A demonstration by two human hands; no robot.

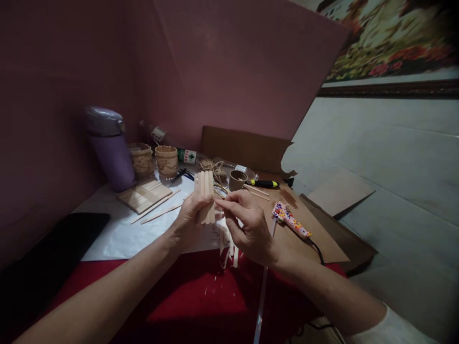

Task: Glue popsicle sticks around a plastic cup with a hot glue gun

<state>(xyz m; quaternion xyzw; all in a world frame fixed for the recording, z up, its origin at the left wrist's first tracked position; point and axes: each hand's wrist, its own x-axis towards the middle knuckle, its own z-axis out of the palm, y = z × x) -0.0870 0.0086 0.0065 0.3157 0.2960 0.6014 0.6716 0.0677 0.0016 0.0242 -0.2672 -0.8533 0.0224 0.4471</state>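
Note:
Upright in my left hand is a panel of craft sticks, several pale sticks with rounded ends lying side by side. The thumb presses on its front face; the other fingers are mostly hidden behind it. My right hand is closed in a pinch at the panel's right edge, thumb and forefinger together. Whatever sits between those fingertips is too small to make out. Below the hands, broken stick pieces lie at the edge of the white sheet and over the red cloth.
Left stand a purple bottle and two carved wooden cups, near a flat stick bundle. To the right are a flower-patterned glue gun with a glue stick, a yellow-black cutter, a tape roll and raffia.

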